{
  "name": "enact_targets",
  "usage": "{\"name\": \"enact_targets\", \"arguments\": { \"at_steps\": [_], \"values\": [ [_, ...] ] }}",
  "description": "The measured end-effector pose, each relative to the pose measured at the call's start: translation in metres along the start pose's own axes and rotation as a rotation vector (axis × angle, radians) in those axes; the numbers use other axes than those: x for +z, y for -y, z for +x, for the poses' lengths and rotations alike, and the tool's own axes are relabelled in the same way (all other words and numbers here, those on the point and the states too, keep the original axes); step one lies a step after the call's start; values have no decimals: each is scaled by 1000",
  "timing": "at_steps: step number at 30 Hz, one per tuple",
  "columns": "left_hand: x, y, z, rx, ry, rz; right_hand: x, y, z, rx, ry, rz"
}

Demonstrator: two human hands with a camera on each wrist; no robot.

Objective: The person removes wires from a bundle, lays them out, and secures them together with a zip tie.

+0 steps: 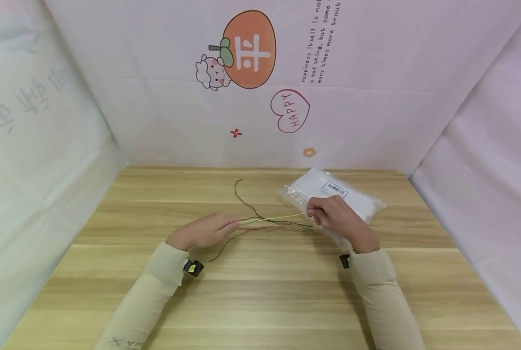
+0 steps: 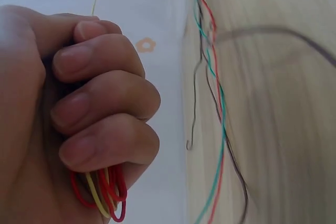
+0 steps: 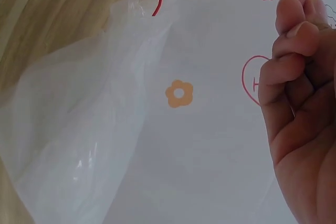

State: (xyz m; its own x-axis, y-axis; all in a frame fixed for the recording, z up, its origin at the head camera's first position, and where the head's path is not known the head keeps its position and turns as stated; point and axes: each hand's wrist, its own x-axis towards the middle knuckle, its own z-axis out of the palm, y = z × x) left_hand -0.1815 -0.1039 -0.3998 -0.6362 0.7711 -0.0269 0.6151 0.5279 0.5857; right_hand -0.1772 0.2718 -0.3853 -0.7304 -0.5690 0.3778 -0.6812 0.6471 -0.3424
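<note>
My left hand [image 1: 205, 231] grips a bundle of thin cords; red and yellow loops [image 2: 107, 192] stick out below its curled fingers in the left wrist view. Between the two hands a yellow cord [image 1: 282, 217] runs nearly straight. My right hand [image 1: 337, 218] pinches its far end between thumb and forefinger, and in the right wrist view the cord rises from those fingertips. Below it, green [image 2: 220, 150], red [image 2: 214, 19] and dark cords [image 2: 236, 169] trail loosely, partly crossing one another. One dark cord [image 1: 245, 200] curves away toward the back of the table.
A clear plastic bag [image 1: 361, 199] with white contents and a barcode label lies behind and partly under the right hand. The wooden table [image 1: 260, 301] meets a white printed cloth [image 1: 164, 121] at the back, with more cloth at both sides.
</note>
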Motion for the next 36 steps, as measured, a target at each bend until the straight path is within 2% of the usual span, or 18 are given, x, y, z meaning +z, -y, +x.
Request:
{"name": "enact_targets", "arguments": {
  "at_steps": [6, 13, 18, 22, 27, 36],
  "values": [
    [-2, 10, -13, 19, -6, -10, 5, 5, 4, -32, -5, -15],
    [-6, 14, -18, -63, -4, -51, 9, 3, 2, -76, -38, -22],
    [-10, 18, -23, -81, -11, -74, 8, 0, 0, -39, -32, -23],
    [-15, 24, -27, -51, -35, -35, 5, -4, -1, 5, -30, -20],
    [-20, 25, -29, -13, -42, -28, 3, -6, -2, 12, -23, -19],
    [-24, 22, -32, -39, -98, 17, 8, -2, 0, 25, 22, -54]
  ]
}}
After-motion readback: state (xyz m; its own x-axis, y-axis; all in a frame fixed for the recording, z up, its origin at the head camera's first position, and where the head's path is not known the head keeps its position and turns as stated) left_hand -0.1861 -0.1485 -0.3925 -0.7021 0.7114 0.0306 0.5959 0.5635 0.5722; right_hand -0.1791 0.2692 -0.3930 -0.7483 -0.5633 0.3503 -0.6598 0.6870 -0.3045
